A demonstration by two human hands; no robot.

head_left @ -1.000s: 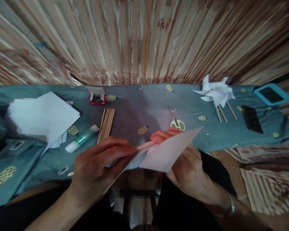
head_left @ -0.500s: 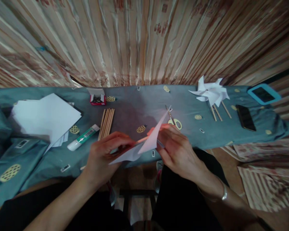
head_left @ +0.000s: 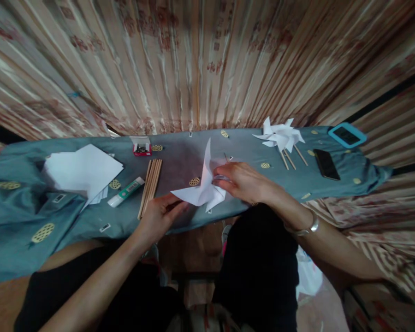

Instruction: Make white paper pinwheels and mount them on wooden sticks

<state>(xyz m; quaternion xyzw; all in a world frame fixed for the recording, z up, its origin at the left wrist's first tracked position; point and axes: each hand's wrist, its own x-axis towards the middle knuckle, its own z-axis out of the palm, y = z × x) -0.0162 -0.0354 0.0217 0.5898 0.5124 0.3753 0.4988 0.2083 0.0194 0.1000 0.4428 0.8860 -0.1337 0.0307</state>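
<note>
A white paper pinwheel with pointed blades is held between my hands above the front of the cloth-covered table. My right hand pinches it near the middle, at the base of the raised blade. At its left blade, my left hand has thumb and forefinger closed around the edge, partly under the paper. Whether a stick is attached behind it is hidden. Several wooden sticks lie side by side just beyond my left hand. Scissors are mostly covered by my right hand.
Left on the table are stacked white paper sheets, a glue stick and an open red box of small metal pieces. Finished pinwheels, a black phone and a blue-framed device lie right. A curtain hangs behind.
The pinwheel has turned so its blades face upward and spread apart. My right hand has shifted its grip toward the pinwheel's middle; my left hand is at a blade. The camera view has shifted.
</note>
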